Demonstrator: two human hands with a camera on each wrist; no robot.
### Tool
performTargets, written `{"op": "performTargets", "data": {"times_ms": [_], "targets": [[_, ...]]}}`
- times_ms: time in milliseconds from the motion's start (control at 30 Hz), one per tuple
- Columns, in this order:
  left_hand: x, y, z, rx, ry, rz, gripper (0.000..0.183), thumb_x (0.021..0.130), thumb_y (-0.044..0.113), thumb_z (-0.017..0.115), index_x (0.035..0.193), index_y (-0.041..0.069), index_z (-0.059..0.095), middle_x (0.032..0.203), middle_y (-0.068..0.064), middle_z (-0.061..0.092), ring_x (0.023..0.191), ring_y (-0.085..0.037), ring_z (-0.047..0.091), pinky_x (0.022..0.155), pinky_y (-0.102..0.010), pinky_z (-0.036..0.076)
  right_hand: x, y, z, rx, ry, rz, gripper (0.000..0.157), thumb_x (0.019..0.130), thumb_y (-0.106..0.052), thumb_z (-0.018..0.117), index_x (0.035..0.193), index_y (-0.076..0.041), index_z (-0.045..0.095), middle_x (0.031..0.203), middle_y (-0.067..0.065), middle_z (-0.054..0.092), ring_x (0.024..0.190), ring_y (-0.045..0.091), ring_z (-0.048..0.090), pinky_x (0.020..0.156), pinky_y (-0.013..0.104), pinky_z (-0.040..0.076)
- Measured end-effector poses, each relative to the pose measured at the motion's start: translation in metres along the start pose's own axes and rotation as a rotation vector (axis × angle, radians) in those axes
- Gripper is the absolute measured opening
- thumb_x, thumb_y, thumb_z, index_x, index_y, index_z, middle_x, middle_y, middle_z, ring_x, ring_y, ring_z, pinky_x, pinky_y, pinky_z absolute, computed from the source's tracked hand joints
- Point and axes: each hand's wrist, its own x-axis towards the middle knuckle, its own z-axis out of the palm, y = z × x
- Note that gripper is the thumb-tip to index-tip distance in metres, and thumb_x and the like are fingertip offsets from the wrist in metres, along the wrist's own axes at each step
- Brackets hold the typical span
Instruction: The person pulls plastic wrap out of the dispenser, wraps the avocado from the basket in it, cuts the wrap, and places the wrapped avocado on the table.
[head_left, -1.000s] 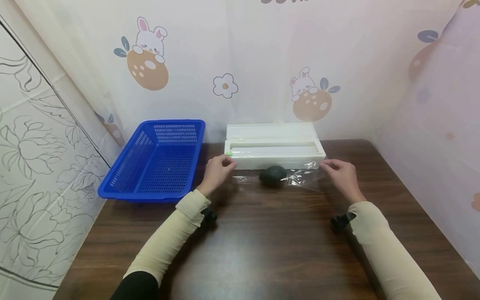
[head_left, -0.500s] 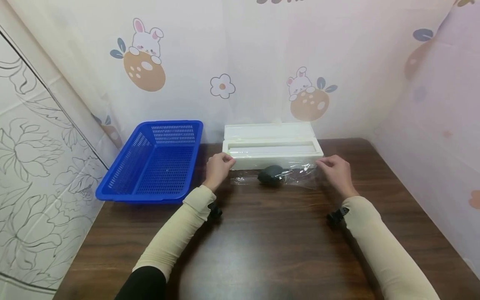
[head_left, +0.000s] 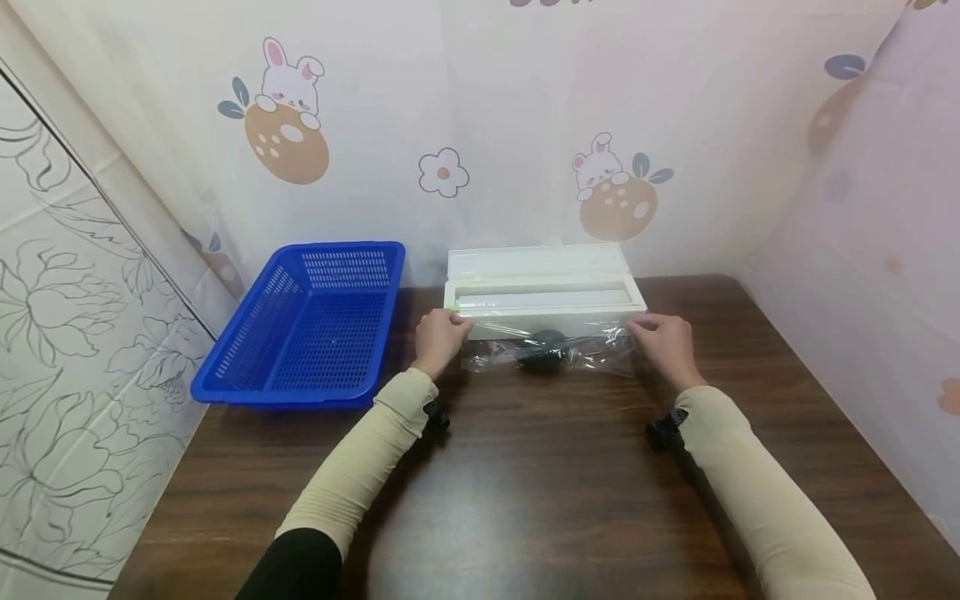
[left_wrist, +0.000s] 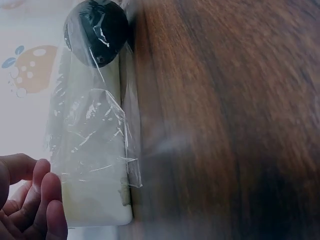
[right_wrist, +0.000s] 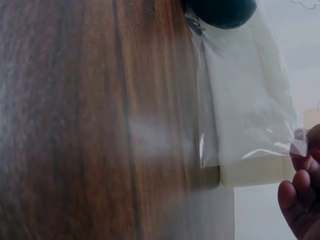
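Note:
A sheet of clear cling film [head_left: 596, 350] stretches between both hands, in front of a long white dispenser box [head_left: 555, 287] with its lid raised. My left hand [head_left: 441, 342] pinches the film's left corner near the box's front left corner. At the other end, my right hand [head_left: 666, 343] pinches the right corner; the right wrist view shows the film [right_wrist: 255, 110] gathered between thumb and finger. A dark green avocado [head_left: 543, 354] lies on the table between the hands, partly covered by the film. Creased film overlaps the avocado [left_wrist: 97, 32] in the left wrist view.
A blue perforated plastic basket [head_left: 330, 333] stands at the left on the brown wooden table [head_left: 525, 483]. A patterned curtain [head_left: 510, 108] hangs right behind the box, and more patterned cloth flanks the table on both sides.
Both hands keep their pinch on the film and have come slightly closer together. The film's upper edge has come lower across the box front and now lies over more of the avocado.

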Motion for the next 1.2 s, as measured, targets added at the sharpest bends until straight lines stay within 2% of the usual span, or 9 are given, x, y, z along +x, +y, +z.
{"op": "performTargets", "data": {"times_ms": [300, 567, 700, 800, 1000, 1200], "targets": [[0.0, -0.005, 0.004, -0.003, -0.026, -0.034, 0.019, 0.08, 0.021, 0.062, 0.067, 0.017, 0.075, 0.059, 0.003, 0.069, 0.064, -0.02, 0.065, 0.057, -0.033, 0.046, 0.004, -0.002, 0.007, -0.038, -0.037, 0.055, 0.04, 0.095, -0.029, 0.059, 0.111, 0.006, 0.069, 0.113, 0.026, 0.068, 0.115, 0.043, 0.059, 0.101, 0.054, 0.042], [0.002, -0.005, 0.006, 0.016, -0.073, -0.058, 0.017, 0.083, 0.024, 0.064, 0.076, 0.02, 0.079, 0.059, 0.004, 0.07, 0.064, -0.018, 0.065, 0.058, -0.031, 0.046, 0.005, -0.001, 0.011, -0.092, -0.059, 0.073, 0.037, 0.093, -0.03, 0.059, 0.107, 0.002, 0.072, 0.109, 0.023, 0.071, 0.111, 0.042, 0.06, 0.1, 0.052, 0.042], [0.002, -0.005, 0.006, 0.027, -0.09, -0.06, 0.017, 0.082, 0.024, 0.063, 0.072, 0.02, 0.077, 0.059, 0.005, 0.069, 0.062, -0.018, 0.064, 0.058, -0.031, 0.046, 0.006, 0.0, 0.013, -0.114, -0.068, 0.072, 0.038, 0.093, -0.029, 0.058, 0.106, 0.004, 0.072, 0.108, 0.024, 0.07, 0.11, 0.043, 0.06, 0.098, 0.053, 0.043], [0.001, -0.006, 0.006, 0.046, -0.113, -0.066, 0.018, 0.08, 0.023, 0.064, 0.067, 0.02, 0.075, 0.059, 0.004, 0.068, 0.064, -0.019, 0.064, 0.061, -0.032, 0.046, 0.006, 0.002, 0.015, -0.131, -0.072, 0.067, 0.038, 0.092, -0.029, 0.058, 0.105, 0.004, 0.072, 0.107, 0.024, 0.07, 0.108, 0.044, 0.06, 0.096, 0.053, 0.045], [0.0, -0.006, 0.005, 0.059, -0.135, -0.083, 0.017, 0.081, 0.023, 0.065, 0.067, 0.02, 0.076, 0.061, 0.004, 0.07, 0.065, -0.019, 0.066, 0.062, -0.033, 0.048, 0.008, 0.005, 0.019, -0.149, -0.086, 0.055, 0.036, 0.09, -0.03, 0.063, 0.101, 0.002, 0.074, 0.101, 0.023, 0.072, 0.098, 0.041, 0.064, 0.085, 0.05, 0.048], [0.001, -0.004, 0.005, 0.197, -0.164, -0.068, 0.026, 0.082, 0.026, 0.067, 0.058, 0.017, 0.069, 0.062, 0.002, 0.07, 0.066, -0.024, 0.067, 0.057, -0.037, 0.049, 0.01, 0.004, 0.022, -0.184, -0.128, 0.07, 0.031, 0.087, -0.029, 0.064, 0.095, -0.002, 0.076, 0.096, 0.019, 0.074, 0.089, 0.037, 0.066, 0.067, 0.038, 0.049]]}}
